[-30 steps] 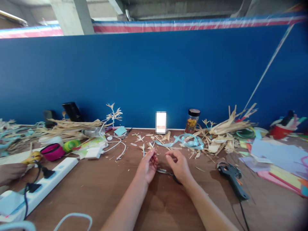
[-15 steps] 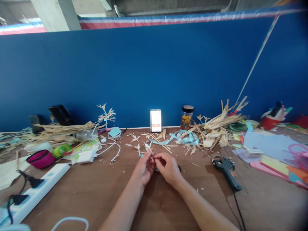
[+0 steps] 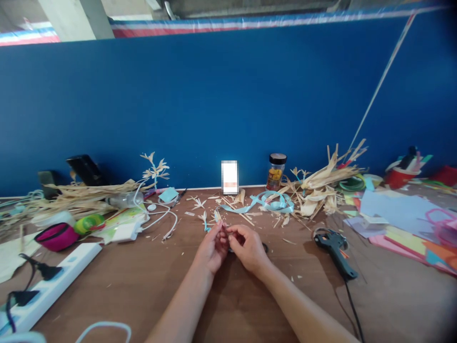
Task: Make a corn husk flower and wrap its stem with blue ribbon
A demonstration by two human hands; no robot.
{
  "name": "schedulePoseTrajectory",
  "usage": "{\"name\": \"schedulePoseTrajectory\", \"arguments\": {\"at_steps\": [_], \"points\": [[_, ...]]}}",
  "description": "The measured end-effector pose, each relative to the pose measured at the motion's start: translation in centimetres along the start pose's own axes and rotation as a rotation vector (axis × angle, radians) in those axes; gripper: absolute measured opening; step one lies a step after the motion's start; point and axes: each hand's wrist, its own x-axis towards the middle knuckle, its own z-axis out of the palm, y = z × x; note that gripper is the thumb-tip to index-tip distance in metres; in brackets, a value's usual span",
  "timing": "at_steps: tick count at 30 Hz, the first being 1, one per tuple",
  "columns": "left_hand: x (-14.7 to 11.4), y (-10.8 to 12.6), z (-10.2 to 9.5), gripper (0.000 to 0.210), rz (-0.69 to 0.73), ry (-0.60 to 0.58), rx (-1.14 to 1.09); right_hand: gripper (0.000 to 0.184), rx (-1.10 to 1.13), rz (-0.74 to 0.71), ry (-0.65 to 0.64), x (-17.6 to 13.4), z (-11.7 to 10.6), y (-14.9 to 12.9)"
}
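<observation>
My left hand [image 3: 213, 245] is closed in a pinch at the middle of the table, with a small pale corn husk flower [image 3: 217, 216] rising from its fingertips. Close against it, my right hand [image 3: 246, 244] has its thumb and fingers pinched together; whatever they grip is too small to make out. Part of a black object [image 3: 265, 247] shows behind the right hand. Just beyond the left fingers lies another little husk flower [image 3: 203, 219] with a blue stem, and a light blue ribbon [image 3: 276, 202] curls farther back.
A glue gun [image 3: 335, 255] lies at right, its cord trailing forward. Corn husks [image 3: 321, 190] pile behind it, beside a black-lidded jar [image 3: 276, 172]. At left are a white power strip [image 3: 60, 281], a magenta pouch [image 3: 57, 237] and white cables. Coloured paper [image 3: 396, 214] covers the far right.
The whole view has shifted slightly. Both hands stay together in nearly the same place, and the flower tip at the left fingertips has turned a little.
</observation>
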Motion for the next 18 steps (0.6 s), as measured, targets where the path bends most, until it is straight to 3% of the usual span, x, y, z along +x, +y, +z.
{"name": "schedulePoseTrajectory", "arguments": {"at_steps": [11, 18], "points": [[0.02, -0.02, -0.08, 0.003, -0.006, 0.043, -0.002, 0.019, -0.010, -0.006, 0.064, 0.11, -0.60, -0.30], [-0.18, -0.15, -0.06, 0.005, -0.053, -0.041, 0.002, 0.018, -0.058, -0.033, 0.049, 0.12, -0.69, -0.60]]}}
